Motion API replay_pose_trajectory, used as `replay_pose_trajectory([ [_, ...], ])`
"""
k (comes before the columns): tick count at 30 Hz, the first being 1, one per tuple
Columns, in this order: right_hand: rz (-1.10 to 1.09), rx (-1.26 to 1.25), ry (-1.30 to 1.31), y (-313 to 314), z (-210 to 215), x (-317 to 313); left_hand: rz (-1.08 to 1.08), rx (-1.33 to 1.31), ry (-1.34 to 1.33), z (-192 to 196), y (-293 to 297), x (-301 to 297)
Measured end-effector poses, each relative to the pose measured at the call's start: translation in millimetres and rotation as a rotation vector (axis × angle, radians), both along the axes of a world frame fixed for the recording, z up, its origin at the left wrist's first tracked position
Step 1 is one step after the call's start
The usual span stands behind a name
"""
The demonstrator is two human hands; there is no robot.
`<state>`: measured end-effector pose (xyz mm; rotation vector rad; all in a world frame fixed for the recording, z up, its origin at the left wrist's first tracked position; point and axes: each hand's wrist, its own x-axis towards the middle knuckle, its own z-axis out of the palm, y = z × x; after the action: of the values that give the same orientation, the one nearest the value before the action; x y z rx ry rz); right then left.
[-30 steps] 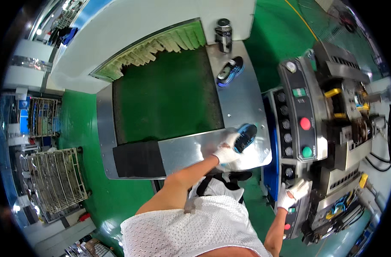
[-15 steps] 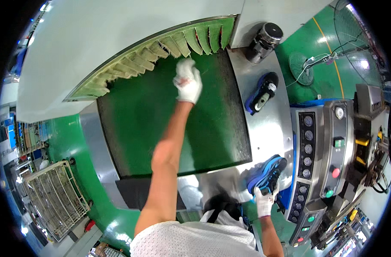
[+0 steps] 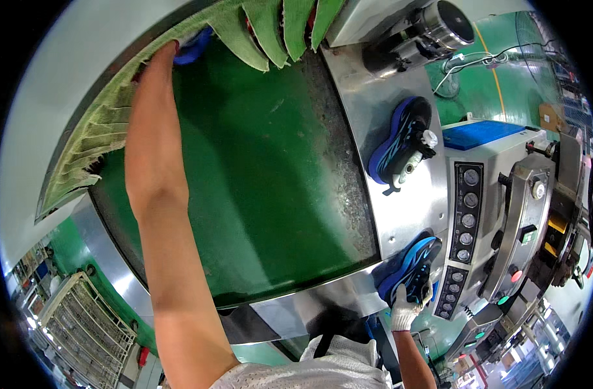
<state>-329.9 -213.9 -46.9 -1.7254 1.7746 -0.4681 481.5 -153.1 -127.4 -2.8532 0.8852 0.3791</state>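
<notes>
My left arm stretches far over the green conveyor belt (image 3: 270,194) to the fringe of green cloth flaps (image 3: 238,39). There the flaps hide most of my left hand (image 3: 174,53), fingers included. Right beside its wrist, a blue curved thing (image 3: 194,48), perhaps a shoe, shows below the flaps. At the lower right, my right hand (image 3: 407,312), in a white glove, is closed on a blue-and-black sports shoe (image 3: 410,269) at the corner of the metal table. Farther up that metal edge rests another blue-and-black shoe (image 3: 401,142), with a grey metal-like piece on it.
A dark cylinder with a shiny metal band (image 3: 433,32) stands at the far right corner of the machine. To the right is a control cabinet with round gauges (image 3: 468,207) and coloured buttons. A wire rack cart (image 3: 89,324) stands on the floor at lower left.
My left hand has gone from mid-belt to the far left, in under the flaps, where the blue thing now shows. The view has shifted closer. My right hand stays on the shoe.
</notes>
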Motion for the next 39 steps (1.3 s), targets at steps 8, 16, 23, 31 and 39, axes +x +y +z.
replay_pose_trajectory([
  [8,-0.017,0.045,0.01,7,15,4,-0.098,-0.058,-0.001,66,41,-240],
  [16,0.366,0.258,0.421,-17,-6,-45,0.048,-0.23,0.471,154,86,-509],
  [23,0.409,0.604,-0.733,-48,154,-101,0.169,-1.065,1.154,277,54,-675],
  [31,0.024,1.05,-1.753,-83,223,-194,-1.065,-0.887,0.818,332,-119,-728],
  [39,0.093,0.372,-1.916,-159,226,-331,-1.216,-0.921,0.297,356,-403,-796],
])
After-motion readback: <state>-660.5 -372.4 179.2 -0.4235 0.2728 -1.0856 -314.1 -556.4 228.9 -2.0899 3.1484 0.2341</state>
